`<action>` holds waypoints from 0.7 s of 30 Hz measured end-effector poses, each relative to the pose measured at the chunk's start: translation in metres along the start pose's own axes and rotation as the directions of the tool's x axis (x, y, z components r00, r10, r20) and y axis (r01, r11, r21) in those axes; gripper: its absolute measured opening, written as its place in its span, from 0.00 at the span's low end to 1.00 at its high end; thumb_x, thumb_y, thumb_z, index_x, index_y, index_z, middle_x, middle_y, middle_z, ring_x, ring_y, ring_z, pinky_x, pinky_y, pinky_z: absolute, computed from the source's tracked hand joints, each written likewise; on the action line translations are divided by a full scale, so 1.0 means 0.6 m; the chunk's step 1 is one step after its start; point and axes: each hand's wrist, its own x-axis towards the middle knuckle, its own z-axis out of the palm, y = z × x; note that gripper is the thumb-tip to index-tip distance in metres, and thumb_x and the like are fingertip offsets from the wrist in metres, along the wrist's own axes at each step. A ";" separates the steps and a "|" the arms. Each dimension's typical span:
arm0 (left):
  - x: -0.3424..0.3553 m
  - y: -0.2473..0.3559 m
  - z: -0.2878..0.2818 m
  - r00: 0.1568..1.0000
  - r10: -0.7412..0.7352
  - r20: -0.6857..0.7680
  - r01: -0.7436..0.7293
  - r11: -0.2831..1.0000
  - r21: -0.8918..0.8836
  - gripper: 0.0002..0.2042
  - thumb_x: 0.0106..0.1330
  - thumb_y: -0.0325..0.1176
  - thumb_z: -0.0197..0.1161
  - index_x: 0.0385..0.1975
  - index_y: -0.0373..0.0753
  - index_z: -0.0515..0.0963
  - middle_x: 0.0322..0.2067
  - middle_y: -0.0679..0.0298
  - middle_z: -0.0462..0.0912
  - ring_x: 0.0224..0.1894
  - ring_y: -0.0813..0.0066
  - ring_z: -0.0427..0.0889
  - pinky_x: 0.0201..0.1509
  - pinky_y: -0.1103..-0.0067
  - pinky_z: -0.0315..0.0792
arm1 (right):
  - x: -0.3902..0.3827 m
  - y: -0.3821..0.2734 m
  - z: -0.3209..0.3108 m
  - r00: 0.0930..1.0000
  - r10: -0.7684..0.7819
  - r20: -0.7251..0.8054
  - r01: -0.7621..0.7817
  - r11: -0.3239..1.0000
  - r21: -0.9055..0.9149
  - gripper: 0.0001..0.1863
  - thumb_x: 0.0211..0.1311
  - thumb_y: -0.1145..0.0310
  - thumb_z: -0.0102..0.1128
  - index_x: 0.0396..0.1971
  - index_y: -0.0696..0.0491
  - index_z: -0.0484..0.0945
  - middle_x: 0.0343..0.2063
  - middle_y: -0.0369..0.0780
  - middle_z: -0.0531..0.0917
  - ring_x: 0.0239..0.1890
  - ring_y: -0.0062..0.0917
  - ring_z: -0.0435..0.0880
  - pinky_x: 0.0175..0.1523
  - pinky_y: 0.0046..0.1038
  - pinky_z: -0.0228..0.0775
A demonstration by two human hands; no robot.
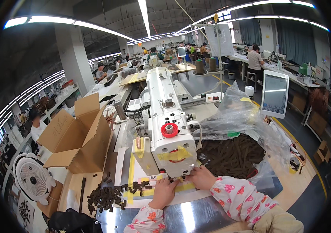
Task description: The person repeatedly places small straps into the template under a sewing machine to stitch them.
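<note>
Dark brown strips (231, 156): look light, limp, hard to damage; pinch near an end.
Heaped in clear plastic (237, 110) right of the white sewing machine (164, 91); short dark pieces (105, 197) pile up left. Left hand (163, 193) and right hand (201, 178) sit below its head, fingers bunched; can't tell if clamped on anything.

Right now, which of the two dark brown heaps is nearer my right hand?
The heap of long strips in clear plastic, beyond your right hand; the short pieces lie left of your left hand.
</note>
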 end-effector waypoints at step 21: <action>-0.001 0.003 0.001 0.998 0.011 -0.064 -0.017 0.994 -0.107 0.11 0.54 0.26 0.58 0.37 0.44 0.80 0.28 0.58 0.76 0.33 0.58 0.75 0.39 0.68 0.68 | -0.007 -0.003 0.009 0.997 0.042 -0.057 -0.035 0.993 0.111 0.11 0.52 0.66 0.54 0.35 0.43 0.82 0.44 0.31 0.80 0.50 0.23 0.73 0.49 0.31 0.59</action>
